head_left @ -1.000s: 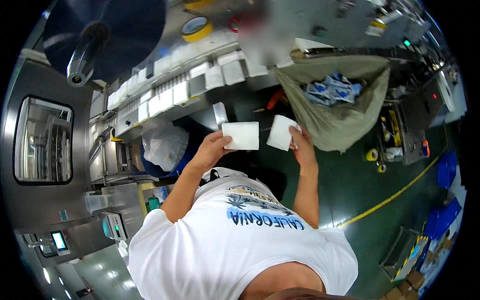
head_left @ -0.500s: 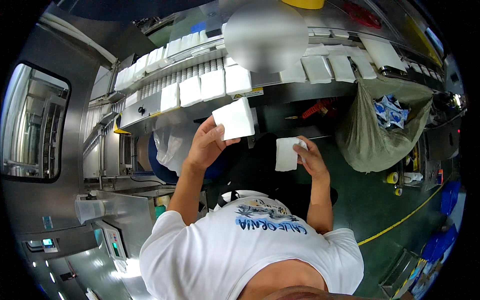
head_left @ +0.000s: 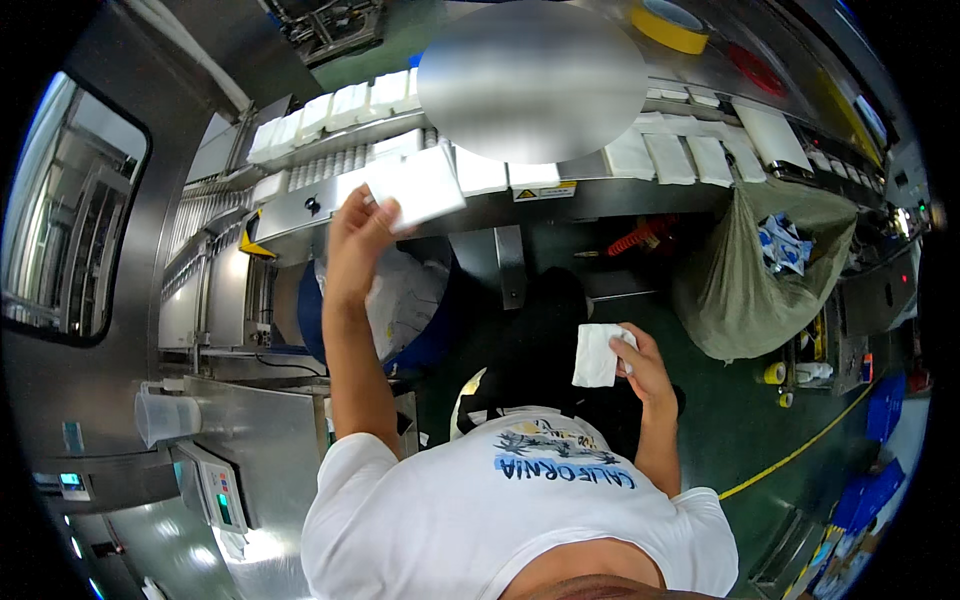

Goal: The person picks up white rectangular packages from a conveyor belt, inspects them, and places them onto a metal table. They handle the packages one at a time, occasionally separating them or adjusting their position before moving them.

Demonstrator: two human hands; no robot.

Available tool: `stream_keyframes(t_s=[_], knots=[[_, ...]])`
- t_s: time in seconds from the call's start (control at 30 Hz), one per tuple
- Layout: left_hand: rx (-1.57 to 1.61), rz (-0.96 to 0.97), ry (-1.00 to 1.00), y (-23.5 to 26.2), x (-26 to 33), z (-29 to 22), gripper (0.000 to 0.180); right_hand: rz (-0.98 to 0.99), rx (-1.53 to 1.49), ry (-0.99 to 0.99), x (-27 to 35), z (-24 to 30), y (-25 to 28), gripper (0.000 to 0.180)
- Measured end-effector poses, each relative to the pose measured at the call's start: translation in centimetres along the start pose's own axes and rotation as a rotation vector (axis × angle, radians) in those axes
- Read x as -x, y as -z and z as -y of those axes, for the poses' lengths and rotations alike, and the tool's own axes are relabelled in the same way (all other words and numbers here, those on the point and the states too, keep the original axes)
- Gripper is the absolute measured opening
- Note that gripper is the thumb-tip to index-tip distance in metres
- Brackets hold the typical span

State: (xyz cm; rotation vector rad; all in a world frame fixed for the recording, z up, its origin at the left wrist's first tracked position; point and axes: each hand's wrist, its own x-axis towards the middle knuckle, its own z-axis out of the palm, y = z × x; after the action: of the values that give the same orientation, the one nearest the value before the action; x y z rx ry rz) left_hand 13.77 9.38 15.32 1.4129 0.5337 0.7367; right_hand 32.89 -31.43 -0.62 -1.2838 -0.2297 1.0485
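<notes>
My left hand (head_left: 360, 235) is raised in front of the conveyor, pinching a folded white wipe stack (head_left: 420, 188) by its lower left corner. The flat square tilts and overlaps the conveyor's near edge. Lower and to the right, my right hand (head_left: 645, 368) grips a smaller folded white cloth (head_left: 596, 356), thumb on top, over the dark floor. Similar white stacks (head_left: 482, 172) lie on the near side of the conveyor, and a row of them (head_left: 348, 103) lies along its far side. A blurred grey oval hides the conveyor's middle.
Below the conveyor's left part stands a blue bin (head_left: 312, 315) lined with clear plastic. A grey-green sack (head_left: 735, 305) hangs at the right, holding blue-and-white packets (head_left: 785, 245). A red coiled hose (head_left: 635, 238) lies under the conveyor. A scale (head_left: 212, 487) and a plastic pitcher (head_left: 168, 415) are at left.
My left hand has moved left and up toward the conveyor with the wipe stack. My right hand, still holding its cloth, sits slightly lower and farther right. The whole view has shifted.
</notes>
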Motion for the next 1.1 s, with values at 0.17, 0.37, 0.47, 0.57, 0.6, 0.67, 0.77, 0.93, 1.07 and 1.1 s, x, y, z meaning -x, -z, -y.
stream_keyframes(t_s=[0.17,0.37,0.47,0.57,0.6,0.67,0.77,0.93,1.07,1.1], knots=[[-0.105,-0.113,-0.03,6.3,-4.1,-1.2,0.033,-0.064,0.015,-0.017,0.5,-0.2,-1.7,0.018],[-0.127,-0.057,0.0,6.5,-5.6,-1.0,0.029,-0.024,0.097,0.01,-1.0,2.0,-3.8,0.021],[-0.075,-0.039,0.024,6.2,-4.8,-0.5,0.028,0.031,0.149,0.066,-2.8,4.6,-6.1,0.024],[-0.081,-0.071,0.041,6.7,-3.8,-1.0,0.03,0.07,0.147,0.118,-4.6,5.9,-7.5,0.024],[-0.051,-0.073,0.031,6.7,-3.1,-1.3,0.031,0.139,0.094,0.14,-5.1,6.7,-7.9,0.025],[-0.034,-0.063,0.037,6.5,-1.7,-1.4,0.04,0.146,0.072,0.192,-5.9,8.4,-8.9,0.025],[-0.047,-0.011,0.075,6.8,-0.8,-0.2,0.051,0.101,0.133,0.28,-7.7,11.2,-9.0,0.025],[-0.109,-0.276,-0.014,8.8,-3.0,1.5,0.035,0.01,0.224,0.34,-8.8,12.6,-8.7,0.031],[-0.176,-0.259,-0.064,11.7,-5.9,1.3,0.037,0.112,0.191,0.274,-8.7,10.1,-9.1,0.036],[-0.177,-0.245,-0.074,11.1,-5.9,0.8,0.04,0.156,0.188,0.242,-8.5,9.3,-9.1,0.036]])
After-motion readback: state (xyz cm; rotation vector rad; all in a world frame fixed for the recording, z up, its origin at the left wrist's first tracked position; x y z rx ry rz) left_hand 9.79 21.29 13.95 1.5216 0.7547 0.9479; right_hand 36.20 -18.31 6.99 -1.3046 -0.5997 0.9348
